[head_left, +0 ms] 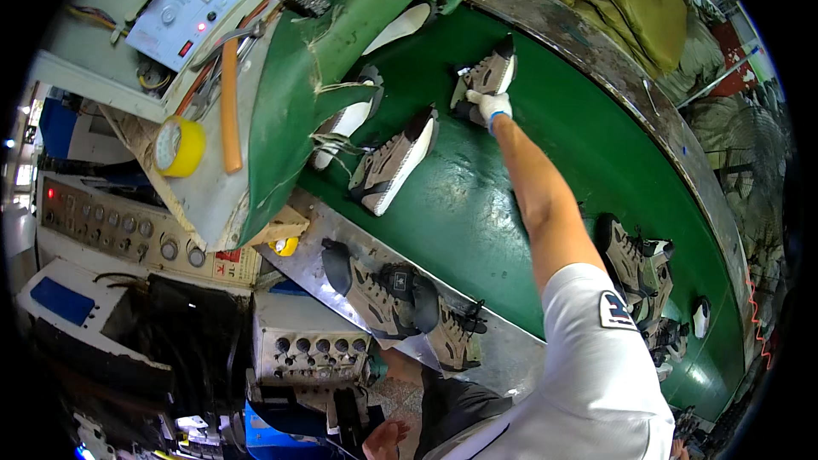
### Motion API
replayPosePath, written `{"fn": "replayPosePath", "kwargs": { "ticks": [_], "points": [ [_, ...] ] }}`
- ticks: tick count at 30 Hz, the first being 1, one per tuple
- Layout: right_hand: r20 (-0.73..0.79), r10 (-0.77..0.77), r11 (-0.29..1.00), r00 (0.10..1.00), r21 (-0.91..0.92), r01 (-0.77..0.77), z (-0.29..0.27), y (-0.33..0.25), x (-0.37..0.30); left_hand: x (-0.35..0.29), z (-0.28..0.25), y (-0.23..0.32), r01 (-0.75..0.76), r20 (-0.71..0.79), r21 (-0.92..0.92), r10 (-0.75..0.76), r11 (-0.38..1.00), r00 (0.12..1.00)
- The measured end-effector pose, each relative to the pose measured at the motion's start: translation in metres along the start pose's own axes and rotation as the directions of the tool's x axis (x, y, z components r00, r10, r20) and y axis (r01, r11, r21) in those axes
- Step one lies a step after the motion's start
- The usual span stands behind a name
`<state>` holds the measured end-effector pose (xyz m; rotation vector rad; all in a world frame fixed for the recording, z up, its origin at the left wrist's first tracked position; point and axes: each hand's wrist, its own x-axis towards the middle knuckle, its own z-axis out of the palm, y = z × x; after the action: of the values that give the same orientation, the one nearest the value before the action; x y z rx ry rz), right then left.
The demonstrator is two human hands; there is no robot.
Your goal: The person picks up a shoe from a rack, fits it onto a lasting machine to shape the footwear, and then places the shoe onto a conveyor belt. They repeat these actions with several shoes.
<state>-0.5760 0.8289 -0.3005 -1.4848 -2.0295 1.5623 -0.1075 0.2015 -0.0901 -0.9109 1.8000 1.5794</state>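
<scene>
My right hand (pixel 490 108), in a white glove, is closed on the near end of a grey-brown shoe (pixel 492 75) with a dark toe and pale sole edge, at the far part of the green belt (pixel 490 204). Low at the bottom edge hangs my left hand (pixel 385 440), bare, holding nothing, its fingers loosely apart. Closer in, left of my right arm, another shoe (pixel 396 162) with a white sole edge lies on its side on the belt. Beyond it a pale-soled shoe (pixel 348 119) sits partly under a green flap (pixel 294 94).
Two laced shoes (pixel 368 290) (pixel 452 336) rest on the metal ledge (pixel 511 366) before me. More shoes (pixel 635 260) stand on the belt at right. Leftward are control panels (pixel 128 226), yellow tape (pixel 180 146) and an orange-handled tool (pixel 231 106). Sacks (pixel 635 8) lie behind the belt.
</scene>
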Motion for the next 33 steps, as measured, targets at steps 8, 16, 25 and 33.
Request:
{"fn": "replayPosePath", "kwargs": {
  "ticks": [8,16,25,33],
  "points": [
    [0.793,-0.307,0.489,0.526,0.606,-0.627,-0.073,-0.012,-0.221,0.004,-0.017,0.066,-0.255,0.042,0.211,0.252,0.944,0.967],
    [0.895,-0.357,-0.270,0.266,0.174,-0.947,-0.076,0.009,-0.562,-0.004,-0.069,0.166,-0.513,0.037,-0.133,0.521,0.848,0.853],
    [0.988,-0.142,0.800,-0.064,0.077,-0.595,0.020,0.019,-0.752,-0.057,-0.215,0.139,-0.509,-0.250,-0.398,0.443,0.764,0.861],
    [0.970,-0.054,0.850,-0.237,-0.080,-0.521,0.076,0.020,-0.877,-0.084,-0.312,0.054,-0.593,-0.602,-0.521,0.229,0.614,0.765]
  ]
}}
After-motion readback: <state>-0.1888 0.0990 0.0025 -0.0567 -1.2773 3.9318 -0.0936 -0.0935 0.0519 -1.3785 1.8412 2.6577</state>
